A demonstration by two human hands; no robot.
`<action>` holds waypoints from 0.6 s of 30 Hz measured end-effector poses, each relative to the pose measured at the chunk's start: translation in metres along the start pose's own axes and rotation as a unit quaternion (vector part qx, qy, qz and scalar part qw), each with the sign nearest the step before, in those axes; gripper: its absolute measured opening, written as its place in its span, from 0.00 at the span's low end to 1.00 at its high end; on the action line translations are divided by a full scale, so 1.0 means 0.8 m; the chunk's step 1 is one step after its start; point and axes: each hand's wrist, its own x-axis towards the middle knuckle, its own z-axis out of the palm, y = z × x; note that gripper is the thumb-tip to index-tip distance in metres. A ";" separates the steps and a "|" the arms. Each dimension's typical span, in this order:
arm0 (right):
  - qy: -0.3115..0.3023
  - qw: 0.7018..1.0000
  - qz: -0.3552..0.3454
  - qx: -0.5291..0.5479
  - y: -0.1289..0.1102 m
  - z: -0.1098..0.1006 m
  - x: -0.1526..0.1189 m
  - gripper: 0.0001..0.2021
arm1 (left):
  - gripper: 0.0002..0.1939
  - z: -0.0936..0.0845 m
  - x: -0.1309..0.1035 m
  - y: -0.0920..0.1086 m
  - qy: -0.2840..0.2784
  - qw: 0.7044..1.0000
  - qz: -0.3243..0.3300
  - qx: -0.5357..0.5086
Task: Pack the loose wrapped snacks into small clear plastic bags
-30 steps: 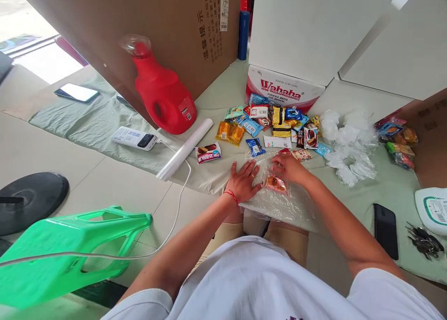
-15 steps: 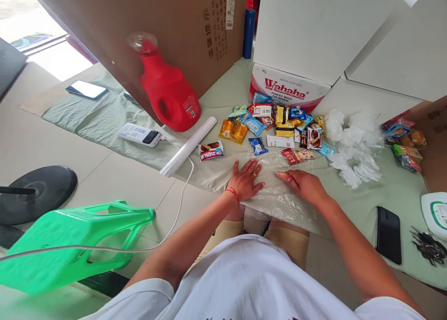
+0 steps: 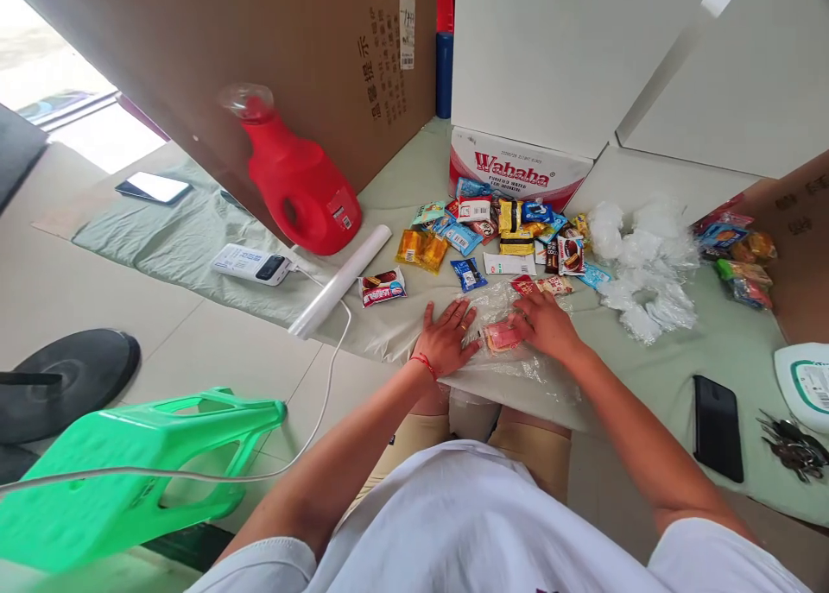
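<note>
Clear plastic film lies spread on the cloth-covered table in front of me. A pink-red packet rests flat on it between my hands. My left hand presses down with fingers spread at the film's left part, touching no packet. On the right, my right hand lies open, its fingertips at the packet's right edge and near a red and cream packet. Just beyond the hands are a small blue packet, a white packet and a pile of colourful snack packets.
A film roll, a red-wrapped snack, a power bank with a cable and a red jug stand left. Rightward are crumpled plastic bundles, a black phone and keys. Cartons line the back.
My right hand has opened from its grip on the packet, which now lies flat on the film. The hand is slightly further forward and left. The whole view has shifted a little.
</note>
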 end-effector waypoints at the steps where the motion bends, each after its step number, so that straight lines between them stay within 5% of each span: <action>1: -0.007 0.999 -0.041 -0.010 -0.006 0.004 -0.007 0.19 | 0.36 -0.001 0.000 0.000 0.003 1.000 0.002 -0.002; 4: -0.056 0.993 -0.100 -0.019 -0.016 0.014 -0.029 0.23 | 0.33 -0.003 -0.001 0.002 0.013 1.000 -0.001 -0.006; 9: -0.077 0.996 -0.052 0.004 -0.008 0.010 -0.028 0.19 | 0.31 -0.003 -0.001 0.003 0.016 1.000 -0.023 -0.008; 14: 0.023 0.994 0.086 -0.067 0.019 -0.027 0.058 0.19 | 0.32 0.001 0.000 0.003 0.008 0.999 -0.039 0.001; 18: 0.093 0.979 0.074 -0.167 0.050 -0.040 0.144 0.27 | 0.32 0.000 -0.001 0.002 0.003 0.999 -0.038 0.006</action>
